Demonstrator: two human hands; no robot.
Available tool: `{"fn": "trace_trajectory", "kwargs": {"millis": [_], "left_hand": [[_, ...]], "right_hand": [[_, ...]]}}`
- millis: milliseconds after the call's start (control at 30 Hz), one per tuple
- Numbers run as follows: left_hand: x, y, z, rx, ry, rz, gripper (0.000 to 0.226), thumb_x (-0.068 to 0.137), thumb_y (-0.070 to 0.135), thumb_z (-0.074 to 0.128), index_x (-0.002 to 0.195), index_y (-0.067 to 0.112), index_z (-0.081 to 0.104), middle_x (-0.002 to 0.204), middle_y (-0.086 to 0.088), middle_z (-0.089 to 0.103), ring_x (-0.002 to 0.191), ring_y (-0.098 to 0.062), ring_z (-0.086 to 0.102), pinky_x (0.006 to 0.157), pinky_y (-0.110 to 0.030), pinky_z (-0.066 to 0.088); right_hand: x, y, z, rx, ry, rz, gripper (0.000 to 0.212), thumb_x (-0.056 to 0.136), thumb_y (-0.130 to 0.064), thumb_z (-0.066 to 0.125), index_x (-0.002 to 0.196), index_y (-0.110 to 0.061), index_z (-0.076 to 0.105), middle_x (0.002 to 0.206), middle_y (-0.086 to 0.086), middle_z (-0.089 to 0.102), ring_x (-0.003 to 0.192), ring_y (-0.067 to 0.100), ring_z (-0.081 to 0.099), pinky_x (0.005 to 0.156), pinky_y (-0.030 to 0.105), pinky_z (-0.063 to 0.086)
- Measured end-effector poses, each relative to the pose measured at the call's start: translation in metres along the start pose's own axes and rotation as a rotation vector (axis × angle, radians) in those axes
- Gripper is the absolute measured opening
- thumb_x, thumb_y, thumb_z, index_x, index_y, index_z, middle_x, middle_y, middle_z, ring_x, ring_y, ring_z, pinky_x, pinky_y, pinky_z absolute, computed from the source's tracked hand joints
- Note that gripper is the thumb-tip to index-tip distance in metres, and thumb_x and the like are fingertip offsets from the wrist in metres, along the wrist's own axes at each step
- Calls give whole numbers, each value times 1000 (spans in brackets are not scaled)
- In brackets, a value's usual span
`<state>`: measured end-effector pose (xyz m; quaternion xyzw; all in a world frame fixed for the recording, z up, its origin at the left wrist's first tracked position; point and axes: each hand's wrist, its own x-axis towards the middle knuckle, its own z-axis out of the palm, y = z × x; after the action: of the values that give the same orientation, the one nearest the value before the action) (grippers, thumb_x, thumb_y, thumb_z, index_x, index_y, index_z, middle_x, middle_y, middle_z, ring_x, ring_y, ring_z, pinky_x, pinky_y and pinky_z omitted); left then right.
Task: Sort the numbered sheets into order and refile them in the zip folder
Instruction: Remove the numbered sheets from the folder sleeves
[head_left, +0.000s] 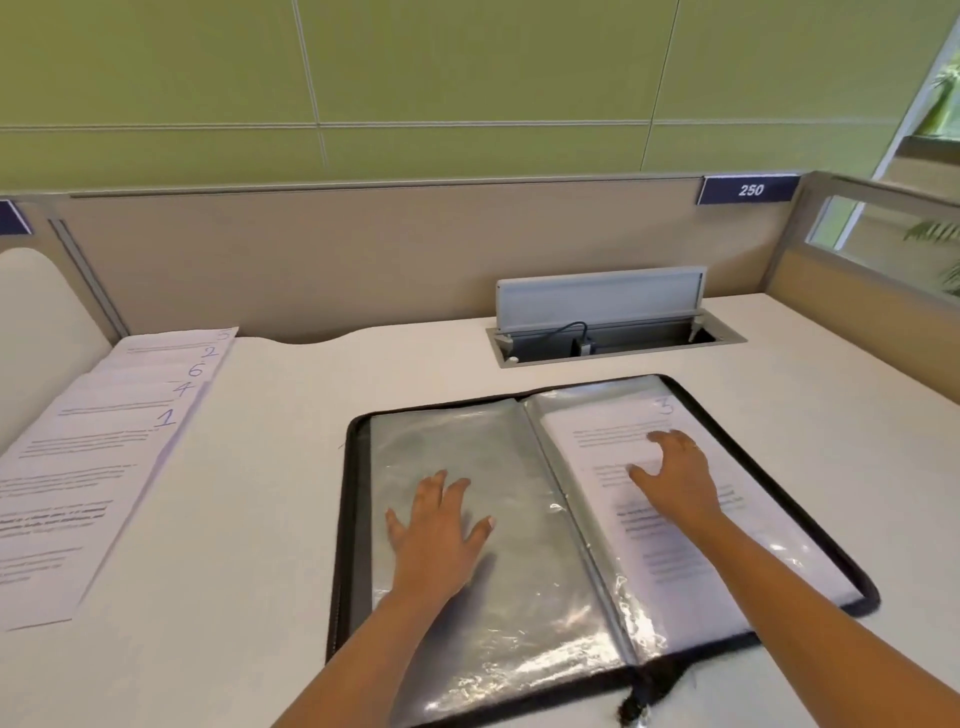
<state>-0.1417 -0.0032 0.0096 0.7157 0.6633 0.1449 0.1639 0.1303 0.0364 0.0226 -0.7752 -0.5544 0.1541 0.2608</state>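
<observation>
The zip folder (349, 519) lies open by the front edge of the surface (260, 519), spine running away from the person. The left hand (436, 525) is spread flat on its empty sleeve, and the right hand (675, 478) rests with fingers loosely bent on the sleeve holding sheet 3 (691, 566). The other numbered sheets (88, 467), fanned showing 1, 4, 6 and 2, lie along the left edge, well apart from the folder and nearer the left hand, with nothing between; an open cable box (613, 332) sits behind, out of the way
</observation>
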Motion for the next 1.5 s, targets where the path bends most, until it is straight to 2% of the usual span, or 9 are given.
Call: {"fn": "trace_trajectory", "kwargs": {"millis": [167,300,600,733,867,1033,1100,1300,1500], "left_hand": [[2,14,26,84,-31,-91,64,93,62,25,149,31,15,159,4,2,146,-16,1,113,-56,6],[-4,10,40,221,33,-106,101,61,71,-13,148,33,20,158,5,11,146,-16,6,112,-56,8],[-6,11,40,204,62,-127,78,80,75,11,146,35,25,158,9,13,146,-11,7,113,-54,6],[-5,9,41,182,97,-128,64,90,66,27,145,34,28,157,9,16,145,-11,9,113,-53,7],[-5,8,42,174,106,-126,81,75,72,13,144,35,31,156,10,19,145,-10,11,112,-52,8],[-1,9,40,82,82,-171,53,93,55,41,141,33,37,155,9,22,145,-11,13,114,-50,5],[3,13,35,-112,126,-216,46,93,48,47,135,28,47,150,5,33,140,-14,27,114,-48,10],[9,53,-20,-748,318,-283,27,95,42,46,108,21,58,118,-4,56,117,-25,52,91,-32,37],[14,77,-58,-669,401,-166,42,96,43,43,129,17,51,133,-1,49,120,-16,44,92,-26,30]], "right_hand": [[5,50,-20,-100,-226,105,93,83,-49,63,149,-6,14,156,17,10,144,28,11,116,39,17],[2,61,-20,-205,-277,30,96,85,-59,52,150,-7,3,157,18,-1,145,29,1,116,38,10],[1,64,-20,-138,-253,3,97,83,-60,54,150,-8,6,156,15,12,144,29,12,117,42,16],[1,60,-20,-41,-251,-10,88,84,-47,63,149,-14,14,145,6,41,130,27,42,103,37,38],[0,48,-23,-24,-262,-58,74,87,-31,64,147,-19,23,140,-1,49,127,22,47,102,34,37],[3,22,-27,224,-403,-26,55,83,-8,63,134,-18,46,128,4,59,114,22,55,93,31,46],[-2,6,-32,444,-506,0,50,81,-10,67,128,-20,52,123,2,58,104,20,56,78,27,47],[-31,-26,-33,901,-822,-77,45,77,-53,61,114,-28,58,120,-16,63,123,7,47,102,47,29],[-49,-33,-5,763,-831,-204,11,90,-28,59,86,-19,63,100,-3,71,104,1,59,88,24,39]]}}
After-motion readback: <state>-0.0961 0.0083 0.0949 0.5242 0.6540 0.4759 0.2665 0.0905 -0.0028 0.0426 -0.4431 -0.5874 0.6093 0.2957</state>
